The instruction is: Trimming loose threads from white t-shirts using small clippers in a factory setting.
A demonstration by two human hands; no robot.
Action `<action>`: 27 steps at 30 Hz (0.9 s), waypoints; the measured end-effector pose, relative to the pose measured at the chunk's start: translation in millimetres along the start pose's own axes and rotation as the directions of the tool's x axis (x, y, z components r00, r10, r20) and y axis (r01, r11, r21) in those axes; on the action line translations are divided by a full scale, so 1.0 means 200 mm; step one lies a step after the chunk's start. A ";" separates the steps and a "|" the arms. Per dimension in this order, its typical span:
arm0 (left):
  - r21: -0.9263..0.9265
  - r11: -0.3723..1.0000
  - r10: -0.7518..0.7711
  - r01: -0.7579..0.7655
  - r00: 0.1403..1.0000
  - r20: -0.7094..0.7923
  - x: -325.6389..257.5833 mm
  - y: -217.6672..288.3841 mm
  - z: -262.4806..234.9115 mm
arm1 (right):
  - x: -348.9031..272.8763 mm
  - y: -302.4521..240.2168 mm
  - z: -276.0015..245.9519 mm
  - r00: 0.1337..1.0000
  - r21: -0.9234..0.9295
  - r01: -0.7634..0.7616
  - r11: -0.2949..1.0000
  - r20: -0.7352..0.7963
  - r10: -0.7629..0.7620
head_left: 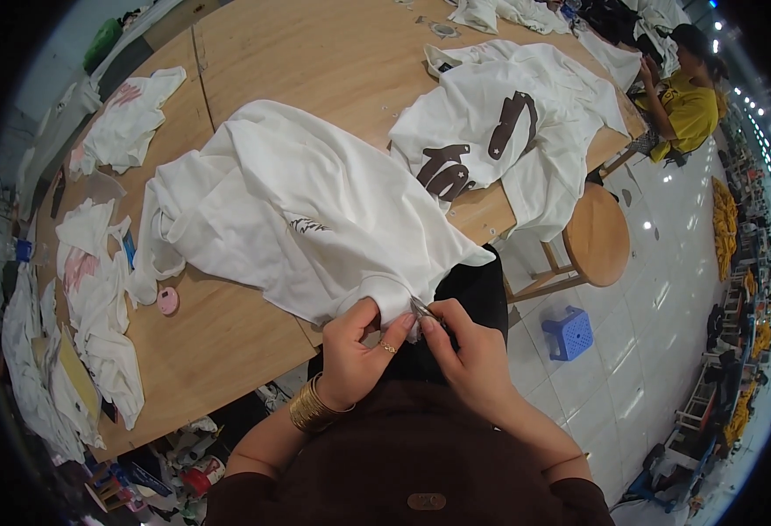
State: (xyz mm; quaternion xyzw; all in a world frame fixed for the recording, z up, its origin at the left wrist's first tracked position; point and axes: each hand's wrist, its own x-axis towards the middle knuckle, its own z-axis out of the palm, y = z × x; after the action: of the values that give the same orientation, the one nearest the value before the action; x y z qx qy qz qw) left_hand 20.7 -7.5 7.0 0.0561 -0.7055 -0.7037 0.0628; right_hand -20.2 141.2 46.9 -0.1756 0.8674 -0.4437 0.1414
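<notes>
A white garment (254, 188) with a small dark print lies over the table's near edge, its ribbed band gathered in front of me. My left hand (357, 349) is closed on that band, thumb and fingers pinching the cloth. In my right hand (471, 351) are small pointed metal thread snips (421, 309), mostly hidden by the fingers. Their tips touch the cloth close to my left thumb. Whether the blades are apart is too small to tell.
On the wooden table (201, 351), another white garment (473, 114) with dark brown lettering lies at right. White cloth pieces (96, 289) and a round pink object (167, 302) are at left. A wooden stool (596, 235) and blue plastic stool (568, 333) stand at right. A person in yellow (690, 110) sits beyond.
</notes>
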 end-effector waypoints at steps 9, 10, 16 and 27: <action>-0.066 0.997 -0.040 0.040 0.999 0.002 0.00 0.01 0.00 | 0.01 0.03 0.00 1.000 -0.061 0.016 0.998 -0.020 -0.018; -0.066 0.997 -0.040 0.040 0.999 0.003 0.00 0.01 0.01 | 0.01 0.03 0.00 1.000 0.007 -0.018 1.000 0.003 0.018; -0.152 0.986 -0.067 0.062 0.997 -0.024 0.00 0.01 0.02 | 0.01 0.02 -0.02 0.998 0.019 -0.044 0.999 0.051 0.043; 0.240 0.960 0.166 -0.146 0.984 -0.062 0.00 -0.02 0.02 | 0.04 0.02 0.00 1.000 0.006 0.013 1.000 0.011 -0.013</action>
State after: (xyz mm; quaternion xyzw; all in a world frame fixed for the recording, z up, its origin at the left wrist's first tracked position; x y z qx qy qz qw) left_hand 20.5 -4.1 2.9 0.0359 -0.7828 -0.6053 0.1398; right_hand -28.8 139.3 43.0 -0.1831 0.8641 -0.4463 0.1438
